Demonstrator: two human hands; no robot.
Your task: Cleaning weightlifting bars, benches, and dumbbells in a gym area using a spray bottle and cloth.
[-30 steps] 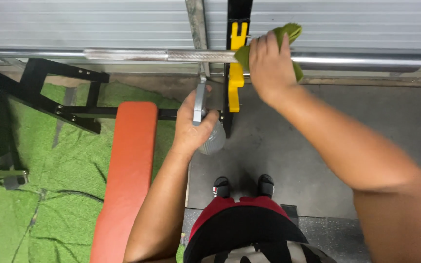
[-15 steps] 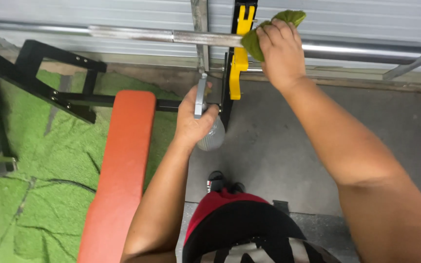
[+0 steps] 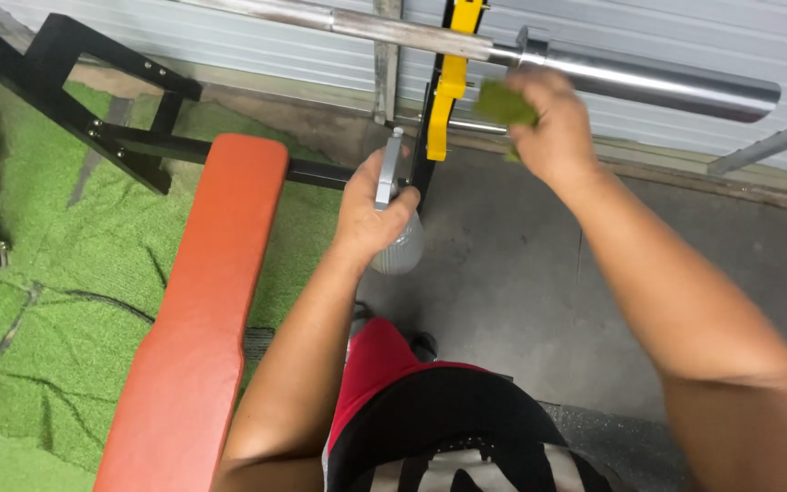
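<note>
Right hand (image 3: pixel 553 137) closed around green cloth (image 3: pixel 503 103), just below steel barbell (image 3: pixel 630 77) at one o'clock. Left hand (image 3: pixel 371 214) gripping grey spray bottle (image 3: pixel 398 246), centre.

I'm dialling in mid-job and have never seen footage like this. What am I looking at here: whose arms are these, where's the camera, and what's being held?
This is a single view from a camera worn on a person's head, looking down past their chest, so both bare arms are their own; no machine is involved. The left hand grips a clear spray bottle with a grey trigger. The right hand holds a bunched green cloth just below a steel barbell, which rests on a black rack with a yellow hook. To the left is an orange padded bench standing on green artificial turf. Under the person is a grey concrete floor.
</note>
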